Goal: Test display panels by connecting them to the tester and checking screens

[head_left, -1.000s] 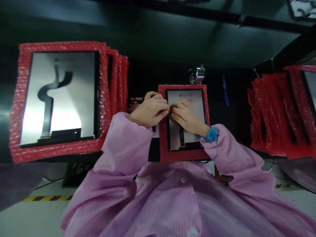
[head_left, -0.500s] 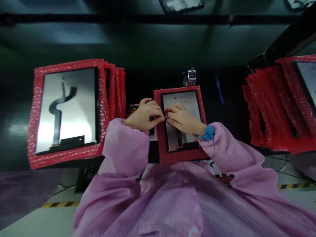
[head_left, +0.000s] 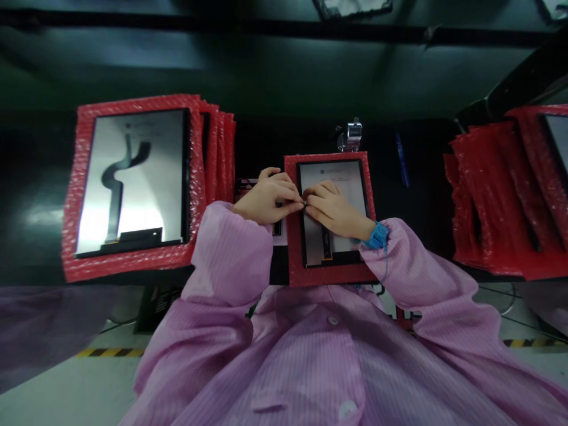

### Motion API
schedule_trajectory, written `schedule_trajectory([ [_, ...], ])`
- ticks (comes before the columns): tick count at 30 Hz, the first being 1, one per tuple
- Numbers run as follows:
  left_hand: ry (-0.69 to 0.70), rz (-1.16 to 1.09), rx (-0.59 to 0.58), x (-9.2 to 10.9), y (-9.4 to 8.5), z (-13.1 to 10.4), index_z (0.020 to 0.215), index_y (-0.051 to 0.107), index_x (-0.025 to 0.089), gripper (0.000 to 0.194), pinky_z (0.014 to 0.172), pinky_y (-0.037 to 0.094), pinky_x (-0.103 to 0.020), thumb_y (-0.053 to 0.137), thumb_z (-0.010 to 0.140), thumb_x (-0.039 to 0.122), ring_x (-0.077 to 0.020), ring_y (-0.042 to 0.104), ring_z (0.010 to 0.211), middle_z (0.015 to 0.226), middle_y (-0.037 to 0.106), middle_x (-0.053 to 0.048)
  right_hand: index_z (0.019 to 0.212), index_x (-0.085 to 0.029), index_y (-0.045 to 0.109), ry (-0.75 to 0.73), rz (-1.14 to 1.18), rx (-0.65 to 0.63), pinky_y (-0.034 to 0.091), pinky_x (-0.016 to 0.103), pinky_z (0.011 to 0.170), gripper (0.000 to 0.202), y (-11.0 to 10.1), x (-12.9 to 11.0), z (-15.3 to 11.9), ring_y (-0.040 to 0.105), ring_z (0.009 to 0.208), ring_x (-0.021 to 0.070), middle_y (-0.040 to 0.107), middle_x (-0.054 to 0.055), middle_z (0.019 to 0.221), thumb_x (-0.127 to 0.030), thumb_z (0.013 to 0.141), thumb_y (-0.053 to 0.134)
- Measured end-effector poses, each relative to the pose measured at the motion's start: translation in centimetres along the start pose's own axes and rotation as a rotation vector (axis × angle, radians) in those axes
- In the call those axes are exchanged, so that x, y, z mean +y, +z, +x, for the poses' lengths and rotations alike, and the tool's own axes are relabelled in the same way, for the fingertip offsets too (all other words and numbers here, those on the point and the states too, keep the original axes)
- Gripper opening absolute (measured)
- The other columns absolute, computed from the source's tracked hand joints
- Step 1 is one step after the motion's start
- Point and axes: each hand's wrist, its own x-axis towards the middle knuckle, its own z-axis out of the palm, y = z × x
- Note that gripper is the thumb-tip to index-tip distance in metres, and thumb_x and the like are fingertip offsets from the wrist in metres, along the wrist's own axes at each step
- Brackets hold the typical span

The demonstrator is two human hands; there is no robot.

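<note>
A tablet-sized display panel [head_left: 348, 231] lies on a red bubble-wrap sheet [head_left: 295, 275] in front of me, with a dark flex cable [head_left: 327, 244] rising from its lower edge. Over the panel's left edge, my left hand [head_left: 270, 198] pinches a tiny dark piece between thumb and fingers. My right hand [head_left: 339, 210], with a blue wristband [head_left: 378, 235], meets it there, its fingers also pinched at that piece. The piece looks like the cable's end, but it is too small to tell, and my fingers partly cover it.
On the left, another panel [head_left: 151, 177] rests on stacked red bubble wrap [head_left: 73, 236]. Behind the middle panel stands a metal tally counter [head_left: 354, 135]. A blue pen [head_left: 402, 160] lies to its right. More red wrap [head_left: 492, 201] is piled at the right.
The whole view has shifted slightly, so the table's objects appear further right. Both hands remain pinched together over the panel's left edge, with only slight finger movement.
</note>
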Motion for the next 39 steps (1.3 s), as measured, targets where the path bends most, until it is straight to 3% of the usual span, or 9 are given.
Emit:
schedule_trajectory([
  [13,-0.025,0.021,0.08,0.2,0.2,0.4,0.074,0.069,0.022,0.02,0.113,0.021,-0.057,0.06,0.081,0.038,-0.0226,0.065,0.093,0.081,0.072,-0.001,0.104,-0.018,0.06,0.036,0.037,0.061,0.038,0.047,0.101,0.042,0.6,-0.2,0.0,0.045,0.109,0.0261,0.06,0.011,0.116,-0.044,0.106,0.027],
  [15,-0.024,0.06,0.214,1.1,-0.2,-0.1,0.089,0.072,0.023,0.025,0.115,0.023,-0.056,0.058,0.086,0.043,-0.0251,0.063,0.104,0.1,0.073,-0.005,0.105,-0.019,0.059,0.027,0.125,0.13,0.039,0.046,0.101,0.05,0.5,-0.2,0.0,0.048,0.106,0.0243,0.061,0.01,0.112,-0.051,0.106,0.021],
  [17,-0.055,0.08,0.44,2.7,-0.2,-1.3,0.107,0.07,0.021,0.032,0.111,0.034,-0.05,0.052,0.092,0.043,-0.0252,0.061,0.112,0.116,0.069,-0.009,0.11,-0.02,0.057,0.035,0.221,0.223,0.039,0.045,0.102,0.055,0.1,-0.1,-0.3,0.051,0.106,0.023,0.062,0.009,0.111,-0.055,0.105,0.016],
  [19,-0.135,0.102,0.684,4.6,0.8,-3.3,0.112,0.067,0.019,0.031,0.099,0.046,-0.043,0.045,0.098,0.035,-0.0231,0.06,0.109,0.113,0.067,-0.01,0.114,-0.02,0.057,0.079,0.254,0.302,0.04,0.045,0.101,0.054,-0.5,0.0,-0.7,0.053,0.108,0.0231,0.062,0.009,0.112,-0.055,0.105,0.017],
  [21,-0.254,0.208,0.819,6.1,2.8,-5.8,0.103,0.066,0.019,0.022,0.092,0.049,-0.038,0.047,0.098,0.028,-0.0214,0.061,0.099,0.1,0.067,-0.008,0.114,-0.02,0.058,0.144,0.22,0.362,0.041,0.045,0.1,0.045,-1.4,-0.2,-1.3,0.053,0.109,0.024,0.063,0.009,0.114,-0.052,0.105,0.026],
  [24,-0.414,0.419,0.762,7.0,6.5,-8.9,0.103,0.068,0.015,0.022,0.092,0.048,-0.04,0.049,0.097,0.026,-0.0245,0.058,0.099,0.101,0.064,-0.012,0.11,-0.02,0.06,0.194,0.136,0.442,0.043,0.043,0.096,0.028,-3.0,-0.8,-2.7,0.054,0.108,0.0243,0.064,0.008,0.114,-0.04,0.101,0.044],
  [28,-0.565,0.542,0.529,6.7,9.4,-10.2,0.133,0.062,0.014,0.042,0.101,0.045,-0.05,0.049,0.098,0.033,-0.0333,0.051,0.115,0.128,0.052,-0.021,0.107,-0.021,0.062,0.267,0.071,0.558,0.046,0.038,0.087,0.018,-4.2,-2.4,-5.9,0.057,0.096,0.0216,0.066,0.006,0.104,-0.03,0.098,0.051],
  [33,-0.635,0.633,0.379,6.6,9.2,-9.2,0.143,0.056,0.025,0.047,0.101,0.044,-0.056,0.048,0.097,0.031,-0.0369,0.049,0.117,0.135,0.046,-0.02,0.104,-0.021,0.063,0.521,0.113,0.628,0.048,0.035,0.078,0.015,-2.1,-4.3,-11.6,0.058,0.087,0.0198,0.065,0.006,0.098,-0.029,0.097,0.052],
  [39,-0.656,0.573,0.412,6.5,9.0,-9.1,0.139,0.06,0.026,0.045,0.099,0.045,-0.056,0.048,0.096,0.03,-0.0349,0.05,0.116,0.135,0.046,-0.019,0.104,-0.022,0.063,0.673,0.14,0.612,0.05,0.039,0.081,0.018,0.6,-6.0,-15.6,0.058,0.094,0.0227,0.067,0.007,0.104,-0.033,0.097,0.051],
])
